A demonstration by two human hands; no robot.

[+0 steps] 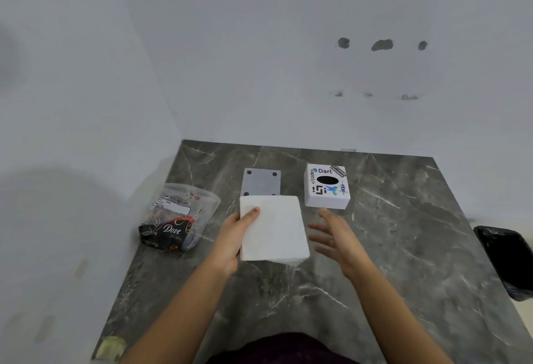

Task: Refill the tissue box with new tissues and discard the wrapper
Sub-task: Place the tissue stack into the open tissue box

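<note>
My left hand (230, 236) grips a thick white stack of tissues (272, 226) by its left edge, thumb on top, holding it above the middle of the dark marble table (403, 248). Just right of the stack my right hand (337, 238) hovers open with spread fingers, not touching it. A white tissue box (326, 186) with stickers and a black oval slot stands behind my right hand. Its flat grey base plate (262, 181), with dark corner feet, lies behind the stack. The emptied plastic wrapper (177, 216), marked Dove, lies crumpled at the left.
White walls close the table's far and left sides. A bin lined with a black bag (507, 260) stands on the floor past the right edge. A dark garment (282, 349) shows at the near edge.
</note>
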